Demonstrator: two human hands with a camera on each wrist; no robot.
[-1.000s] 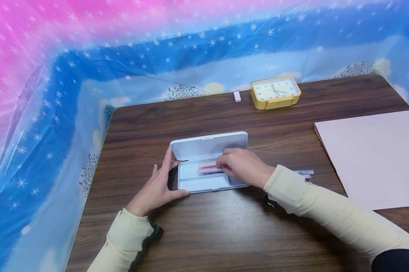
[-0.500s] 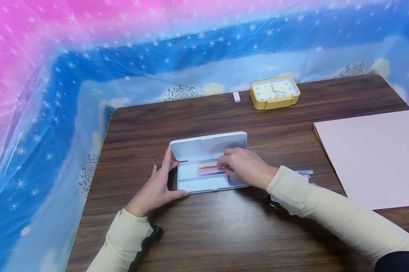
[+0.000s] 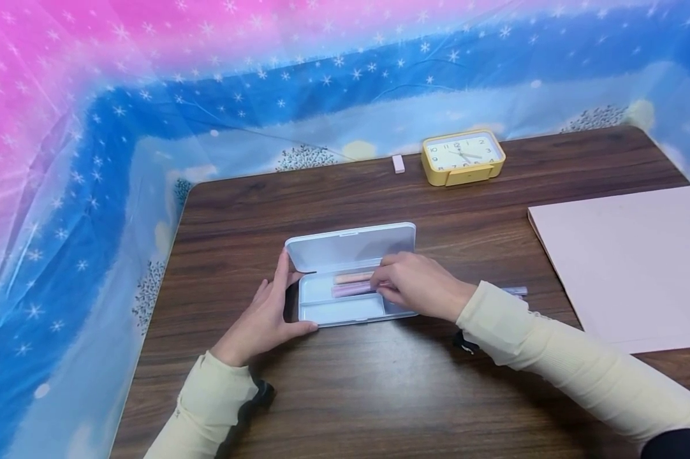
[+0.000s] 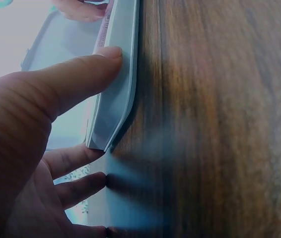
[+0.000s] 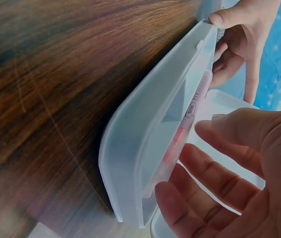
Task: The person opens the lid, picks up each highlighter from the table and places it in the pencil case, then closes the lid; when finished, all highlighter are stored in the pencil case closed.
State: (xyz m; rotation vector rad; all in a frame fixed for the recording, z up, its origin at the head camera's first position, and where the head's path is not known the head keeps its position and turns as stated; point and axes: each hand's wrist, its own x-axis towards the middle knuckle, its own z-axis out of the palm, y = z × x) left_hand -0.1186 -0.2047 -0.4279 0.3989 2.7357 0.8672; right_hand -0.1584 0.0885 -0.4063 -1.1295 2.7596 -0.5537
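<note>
An open white pencil case point(image 3: 340, 310) lies on the table with its lid point(image 3: 351, 247) raised. Inside, a peach-coloured pen point(image 3: 352, 278) and a lilac pen point(image 3: 349, 290) lie side by side in the back compartment; the hand hides their right ends. My left hand point(image 3: 263, 319) steadies the case's left end, thumb along the front wall and index finger against the lid's edge. Over the case's right half is my right hand point(image 3: 414, 285). In the right wrist view its loosely bent fingertips point(image 5: 173, 196) are at a clear pen point(image 5: 177, 144) with pink inside, thumb apart.
Beyond the right wrist, a pale violet pen point(image 3: 515, 291) lies partly hidden by the sleeve. A large pale pink board point(image 3: 626, 268) covers the table's right side. At the back edge are a yellow clock point(image 3: 464, 158) and a small pink-white eraser point(image 3: 398, 164).
My right hand has slid slightly to the right, while the pens in the case stay where they were. The left hand and the case have hardly moved.
</note>
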